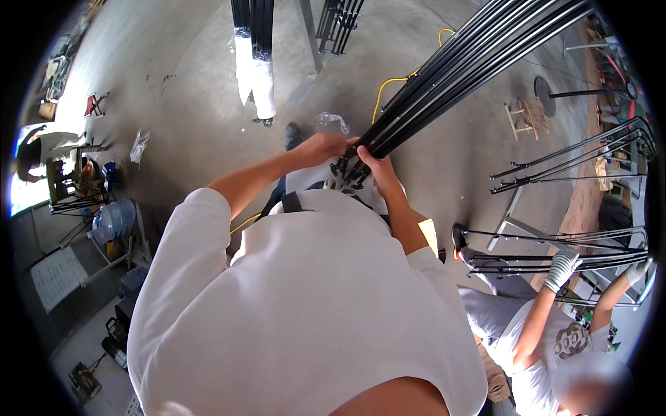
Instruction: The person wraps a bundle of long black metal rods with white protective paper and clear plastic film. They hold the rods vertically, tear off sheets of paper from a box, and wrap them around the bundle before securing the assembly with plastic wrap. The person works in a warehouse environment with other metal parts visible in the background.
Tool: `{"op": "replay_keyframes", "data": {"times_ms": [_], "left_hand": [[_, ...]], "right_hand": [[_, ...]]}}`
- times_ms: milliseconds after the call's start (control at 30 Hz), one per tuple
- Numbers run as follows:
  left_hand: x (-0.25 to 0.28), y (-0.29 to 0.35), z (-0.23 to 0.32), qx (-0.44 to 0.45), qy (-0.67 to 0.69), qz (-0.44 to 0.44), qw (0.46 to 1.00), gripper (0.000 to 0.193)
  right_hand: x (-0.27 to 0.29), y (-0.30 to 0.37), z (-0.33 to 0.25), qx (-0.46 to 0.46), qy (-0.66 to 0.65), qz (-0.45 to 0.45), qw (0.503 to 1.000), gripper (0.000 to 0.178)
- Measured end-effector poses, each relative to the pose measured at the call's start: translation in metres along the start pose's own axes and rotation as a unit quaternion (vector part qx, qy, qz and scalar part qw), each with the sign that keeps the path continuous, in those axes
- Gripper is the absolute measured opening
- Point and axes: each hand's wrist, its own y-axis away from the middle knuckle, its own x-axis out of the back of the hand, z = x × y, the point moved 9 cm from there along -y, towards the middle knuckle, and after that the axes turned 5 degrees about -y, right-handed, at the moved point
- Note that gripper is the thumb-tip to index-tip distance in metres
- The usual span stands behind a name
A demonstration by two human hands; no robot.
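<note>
A bundle of long black metal rods slants from my waist up to the upper right, with small black end fittings at its near end. My left hand is closed at the left side of the rods, its fingertips on them just above the fittings. From the right, my right hand is wrapped around the lower part of the bundle, thumb on top. The far end of the bundle runs out of the picture. Part of my left fingers is hidden by their own curl.
Another black rod bundle in white wrapping stands ahead. A yellow cable and clear plastic scrap lie on the concrete floor. A wooden stool stands right. A gloved co-worker handles racked black rods at lower right.
</note>
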Motion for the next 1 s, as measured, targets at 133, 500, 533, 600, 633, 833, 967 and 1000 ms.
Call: {"op": "replay_keyframes", "data": {"times_ms": [133,500,533,600,633,833,967,1000], "left_hand": [[0.001,0.003,-0.01,0.087,-0.005,0.036,0.996,0.007],[-0.003,0.002,-0.018,0.129,0.006,0.14,0.982,0.008],[-0.004,0.002,-0.019,0.139,0.012,0.14,0.98,0.008],[-0.003,-0.002,-0.016,0.137,0.002,0.138,0.981,0.01],[-0.001,-0.004,-0.012,0.125,-0.014,0.137,0.983,0.011],[0.009,-0.018,0.01,0.162,-0.257,0.051,0.951,0.01],[-0.016,-0.006,-0.037,0.317,0.255,0.188,0.894,0.031],[-0.02,-0.008,-0.041,0.302,0.248,0.179,0.903,0.036]], "right_hand": [[0.008,-0.001,0.001,0.015,0.047,0.027,0.998,0.021],[0.009,-0.005,0.0,0.014,0.066,-0.009,0.998,0.023],[0.011,-0.005,0.001,0.012,0.07,-0.007,0.997,0.023],[0.02,-0.008,0.013,-0.009,0.044,-0.009,0.999,0.025],[0.023,-0.009,0.019,-0.02,0.03,-0.009,0.999,0.026],[0.03,-0.012,0.021,-0.019,0.055,0.015,0.998,0.034],[0.04,-0.022,0.016,-0.019,0.129,0.032,0.991,0.037],[0.045,-0.025,0.015,-0.015,0.132,0.038,0.99,0.038]]}}
